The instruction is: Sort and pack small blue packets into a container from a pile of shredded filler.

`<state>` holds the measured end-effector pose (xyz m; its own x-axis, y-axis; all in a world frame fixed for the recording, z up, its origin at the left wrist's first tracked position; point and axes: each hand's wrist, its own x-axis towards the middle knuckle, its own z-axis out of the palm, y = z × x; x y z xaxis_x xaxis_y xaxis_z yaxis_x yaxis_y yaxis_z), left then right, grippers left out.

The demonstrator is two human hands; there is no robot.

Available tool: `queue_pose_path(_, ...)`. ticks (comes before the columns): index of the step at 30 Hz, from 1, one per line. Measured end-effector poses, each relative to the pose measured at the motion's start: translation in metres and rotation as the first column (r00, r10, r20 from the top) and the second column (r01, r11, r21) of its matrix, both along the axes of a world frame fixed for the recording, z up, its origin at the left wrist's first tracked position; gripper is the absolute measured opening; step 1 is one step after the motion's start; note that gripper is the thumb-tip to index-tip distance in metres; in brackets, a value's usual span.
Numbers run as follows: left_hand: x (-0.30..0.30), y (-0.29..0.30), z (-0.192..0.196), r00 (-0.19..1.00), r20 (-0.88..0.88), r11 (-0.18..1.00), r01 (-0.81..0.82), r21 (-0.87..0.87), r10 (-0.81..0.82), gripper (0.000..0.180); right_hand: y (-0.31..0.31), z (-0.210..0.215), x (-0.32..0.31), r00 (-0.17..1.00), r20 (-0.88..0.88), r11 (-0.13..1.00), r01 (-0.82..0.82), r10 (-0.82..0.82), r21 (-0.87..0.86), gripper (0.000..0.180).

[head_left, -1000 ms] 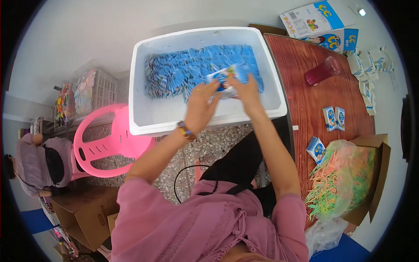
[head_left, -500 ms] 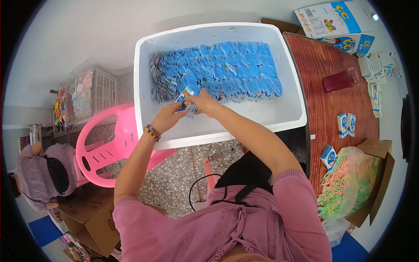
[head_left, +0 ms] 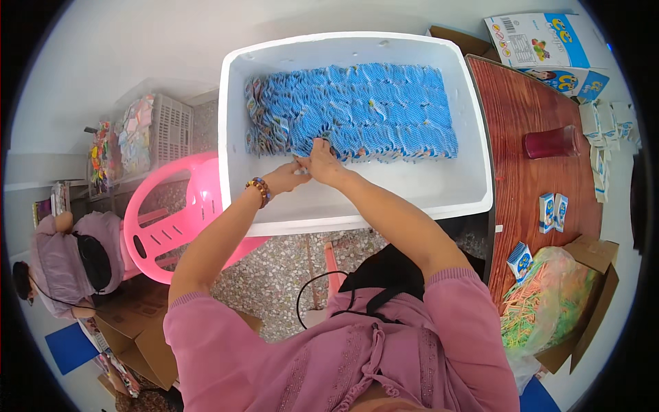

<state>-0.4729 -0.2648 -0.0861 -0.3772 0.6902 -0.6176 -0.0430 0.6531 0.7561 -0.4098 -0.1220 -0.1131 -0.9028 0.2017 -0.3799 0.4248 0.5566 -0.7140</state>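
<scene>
Packed in lengthwise rows, small blue patterned packets stand on edge in a white foam box. My right hand is at the near edge of the rows, left of their middle, its fingers closed on the packets there. Right beside it, my left hand has its fingers drawn together, with the tips against the right hand; whatever they may hold is hidden. A beaded bracelet circles my left wrist. Toward the left end the packets lean and look less even.
A pink plastic chair stands left of the box. On the red-brown wooden table at right are a dark red cup, loose blue-and-white packets and a carton with a bag of thin coloured sticks. A white crate sits far left.
The packet lifted between both hands has gone down among the others at the near edge. My left hand has slid right, against the right hand. The whole view has shifted slightly.
</scene>
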Motion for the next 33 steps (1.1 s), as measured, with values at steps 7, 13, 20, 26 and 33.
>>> queue_pose_path(7, 0.000, 0.009, -0.015, 0.975, 0.093, 0.979, -0.196, -0.051, 0.200, 0.035, 0.015, 0.035, 0.007, 0.996, -0.047, 0.995, -0.067, 0.071, 0.073, 0.061)
queue_pose_path(13, -0.007, 0.012, 0.002, 0.992, 0.072, 0.970, -0.086, -0.227, 0.105, 0.049, 0.060, 0.077, 0.021, 0.888, 0.215, 0.845, -0.455, 0.406, 0.282, 0.024)
queue_pose_path(20, -0.001, 0.009, -0.013, 0.968, -0.005, 0.968, -0.250, -0.035, 0.250, 0.044, 0.034, 0.039, 0.020, 0.640, 0.280, 0.650, -0.757, 0.716, 0.067, 0.055)
queue_pose_path(26, -0.005, 0.001, -0.016, 0.959, -0.125, 0.967, -0.252, 0.036, 0.255, 0.038, 0.038, 0.019, 0.014, 0.797, 0.060, 0.799, -0.594, 0.600, -0.096, 0.058)
queue_pose_path(33, -0.003, 0.015, -0.018, 0.977, -0.124, 0.985, -0.172, 0.027, 0.174, 0.038, 0.064, 0.032, 0.014, 0.703, 0.127, 0.713, -0.699, 0.700, -0.054, 0.041)
